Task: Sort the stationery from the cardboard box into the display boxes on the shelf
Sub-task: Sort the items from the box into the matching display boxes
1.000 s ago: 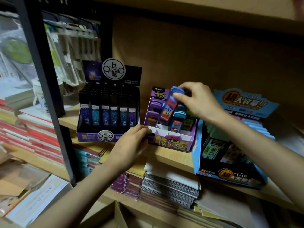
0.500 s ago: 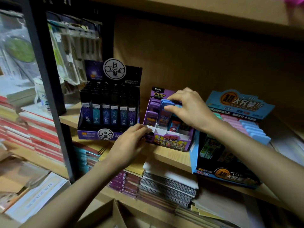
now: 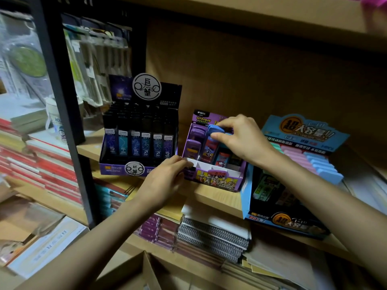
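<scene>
A small purple display box (image 3: pixel 215 181) stands on the wooden shelf (image 3: pixel 211 195) between a black display box (image 3: pixel 117 167) and a blue one (image 3: pixel 247 197). My right hand (image 3: pixel 240 137) pinches the blue cap of a lead case (image 3: pixel 212 130) that sits upright in the purple box's back rows. Purple-capped cases (image 3: pixel 193 143) stand to its left. My left hand (image 3: pixel 163 178) grips the purple box's front left corner, fingertips on the white divider. The open cardboard box (image 3: pixel 146 268) shows at the bottom edge.
A black upright post (image 3: pixel 62 105) splits the shelving on the left. Spiral notebooks (image 3: pixel 211 235) and paper stacks fill the shelf below. Red and white book stacks (image 3: pixel 41 164) lie left of the post. Hanging packets (image 3: pixel 94 65) are behind the black box.
My right hand has lowered the blue-capped case from above the purple box down into its slot. My left hand stays on the box's front corner.
</scene>
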{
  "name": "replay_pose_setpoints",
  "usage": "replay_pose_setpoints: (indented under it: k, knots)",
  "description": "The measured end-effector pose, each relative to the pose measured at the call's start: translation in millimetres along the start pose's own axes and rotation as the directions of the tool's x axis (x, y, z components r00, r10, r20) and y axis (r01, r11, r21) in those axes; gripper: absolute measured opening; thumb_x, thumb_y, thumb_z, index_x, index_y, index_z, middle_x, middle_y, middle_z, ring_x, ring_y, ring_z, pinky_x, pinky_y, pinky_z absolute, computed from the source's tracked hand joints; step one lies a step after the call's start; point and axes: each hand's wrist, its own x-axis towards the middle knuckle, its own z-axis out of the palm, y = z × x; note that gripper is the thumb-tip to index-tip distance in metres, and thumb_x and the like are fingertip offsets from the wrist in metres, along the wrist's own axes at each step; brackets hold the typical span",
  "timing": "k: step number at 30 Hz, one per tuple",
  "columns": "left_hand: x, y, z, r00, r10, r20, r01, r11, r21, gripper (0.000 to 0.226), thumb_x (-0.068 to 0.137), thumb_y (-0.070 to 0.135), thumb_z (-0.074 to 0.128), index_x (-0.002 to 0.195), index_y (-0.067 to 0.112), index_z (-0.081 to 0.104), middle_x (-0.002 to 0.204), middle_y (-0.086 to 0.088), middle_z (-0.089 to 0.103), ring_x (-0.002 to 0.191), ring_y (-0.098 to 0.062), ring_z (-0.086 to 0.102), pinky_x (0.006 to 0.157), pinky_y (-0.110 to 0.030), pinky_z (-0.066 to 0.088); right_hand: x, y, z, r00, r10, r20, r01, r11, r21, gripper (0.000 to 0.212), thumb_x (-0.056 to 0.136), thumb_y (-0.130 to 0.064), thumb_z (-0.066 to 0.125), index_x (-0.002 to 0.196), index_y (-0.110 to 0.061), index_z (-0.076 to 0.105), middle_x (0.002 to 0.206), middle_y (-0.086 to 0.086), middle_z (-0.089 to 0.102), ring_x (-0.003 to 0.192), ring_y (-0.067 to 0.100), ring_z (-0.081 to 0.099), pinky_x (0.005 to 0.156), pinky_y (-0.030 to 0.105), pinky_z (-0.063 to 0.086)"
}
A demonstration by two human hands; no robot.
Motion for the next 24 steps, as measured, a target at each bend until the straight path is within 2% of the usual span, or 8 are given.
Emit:
replay_pose_setpoints:
  k: [2,5,9,14,17,19,21,24]
  knots:
    - [-0.2,0.0,0.5,1.0,0.002,-0.007,-0.002,1.0,0.002,0.04,0.089,0.006,0.055,0.128,0.019,0.056,0.127,0.004,0.053,0.118,-0.014,0.05,0.093,-0.036,0.048,1.2,2.3,5.9,1.0,0.015,0.005,-0.015,0.999,-0.043,0.027,0.086,-0.03,0.066,0.109,-0.015,0.068,0.102,0.007,0.068,0.101,0.026,0.056,0.089,0.036,0.043]
    - [-0.2,-0.3,0.5,1.0,0.001,-0.005,-0.001,1.0,-0.002,0.041,0.089,0.006,0.056,0.128,0.019,0.056,0.128,0.005,0.053,0.118,-0.014,0.051,0.094,-0.036,0.048,1.1,4.6,16.0,0.998,-0.024,-0.053,0.017,0.991,-0.136,0.031,0.084,-0.031,0.068,0.11,-0.018,0.058,0.09,0.005,0.056,0.098,0.029,0.05,0.081,0.033,0.035]
    - [-0.3,0.4,0.0,1.0,-0.009,-0.005,0.009,1.0,0.003,0.042,0.088,0.006,0.056,0.128,0.02,0.055,0.129,0.005,0.052,0.12,-0.014,0.05,0.097,-0.035,0.047,1.1,11.5,26.4,0.993,-0.113,-0.037,0.1,0.959,-0.265,0.027,0.08,-0.031,0.07,0.101,-0.017,0.059,0.109,0.004,0.054,0.108,0.025,0.043,0.089,0.037,0.034]
    - [-2.9,11.9,-8.1,0.999,-0.028,0.042,0.028,1.0,0.0,0.043,0.09,0.008,0.056,0.132,0.015,0.052,0.133,0.001,0.052,0.123,-0.017,0.049,0.102,-0.035,0.042,2.9,8.4,24.6,0.996,-0.082,0.029,0.087,0.957,-0.277,0.031,0.084,-0.038,0.065,0.106,-0.018,0.057,0.112,0.003,0.054,0.112,0.024,0.042,0.092,0.036,0.031]
    - [-19.1,19.1,-21.3,1.0,-0.012,0.008,0.012,0.998,0.06,0.042,0.09,0.011,0.057,0.131,0.018,0.052,0.126,0.0,0.057,0.115,-0.017,0.052,0.096,-0.035,0.044,-4.6,-2.0,9.4,0.996,-0.075,0.052,0.085,0.969,-0.232,0.036,0.085,-0.04,0.063,0.114,-0.019,0.057,0.116,0.002,0.052,0.115,0.022,0.041,0.094,0.036,0.034]
    - [-36.5,17.2,-31.5,0.999,-0.036,-0.01,0.036,0.998,0.05,0.036,0.09,0.013,0.057,0.125,0.02,0.055,0.119,0.004,0.059,0.108,-0.013,0.056,0.091,-0.035,0.049,-14.1,-9.8,-2.1,0.994,-0.088,0.069,0.099,0.981,-0.166,0.03,0.086,-0.036,0.063,0.111,-0.019,0.059,0.105,0.0,0.055,0.104,0.019,0.05,0.084,0.034,0.041]
    - [-61.3,10.1,-37.4,0.993,-0.105,0.048,0.104,0.994,0.039,0.03,0.091,0.015,0.057,0.12,0.021,0.056,0.115,0.005,0.061,0.101,-0.009,0.059,0.087,-0.034,0.052,-31.4,-22.7,-10.3,0.98,-0.087,0.18,0.094,0.995,-0.035,0.022,0.086,-0.035,0.065,0.102,-0.02,0.062,0.088,-0.005,0.059,0.087,0.016,0.058,0.072,0.03,0.046]
    - [-103.6,-10.2,-28.9,0.942,-0.272,0.195,0.262,0.962,0.075,0.022,0.093,0.018,0.055,0.115,0.018,0.059,0.109,0.001,0.064,0.095,-0.009,0.06,0.085,-0.031,0.052,-63.3,-42.5,-3.3,0.912,-0.138,0.387,0.119,0.99,0.072,0.021,0.086,-0.036,0.065,0.097,-0.019,0.065,0.087,-0.003,0.065,0.082,0.013,0.061,0.073,0.03,0.049]
